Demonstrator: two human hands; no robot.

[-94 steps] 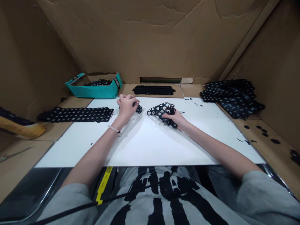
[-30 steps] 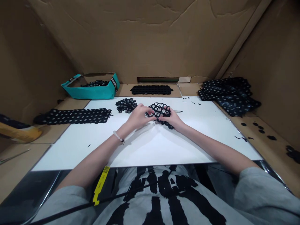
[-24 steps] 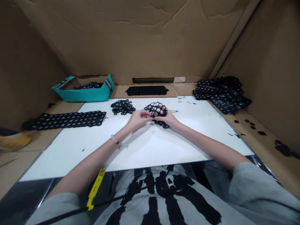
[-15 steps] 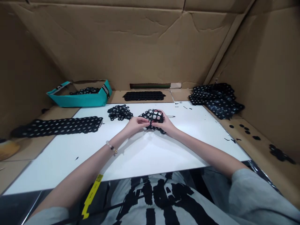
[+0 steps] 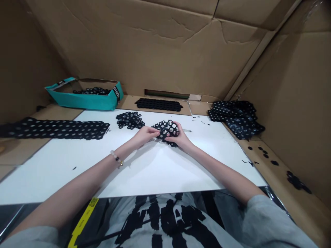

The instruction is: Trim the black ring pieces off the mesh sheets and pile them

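Observation:
A small sheet of black mesh with round holes (image 5: 169,129) is held up over the white board (image 5: 155,172). My left hand (image 5: 146,133) pinches its left edge between thumb and fingers. On the other side my right hand (image 5: 181,138) grips the same sheet, thumb in front and fingers behind. Just left of my hands lies a heap of black rings (image 5: 130,120). A pale, pointed tool like a pen or craft knife (image 5: 187,131) rests behind my right hand, partly hidden.
A teal box (image 5: 85,100) with black ring pieces stands back left. A long black perforated strip (image 5: 64,129) lies at left, a folded black strip (image 5: 159,104) at the back. Black mesh sheets (image 5: 238,117) are piled at right, near black scraps (image 5: 274,162). Cardboard walls (image 5: 165,51) enclose the board.
My view has shifted and tilted slightly. The mesh has turned a little in my hands, and my left fingers have moved slightly away from my right thumb.

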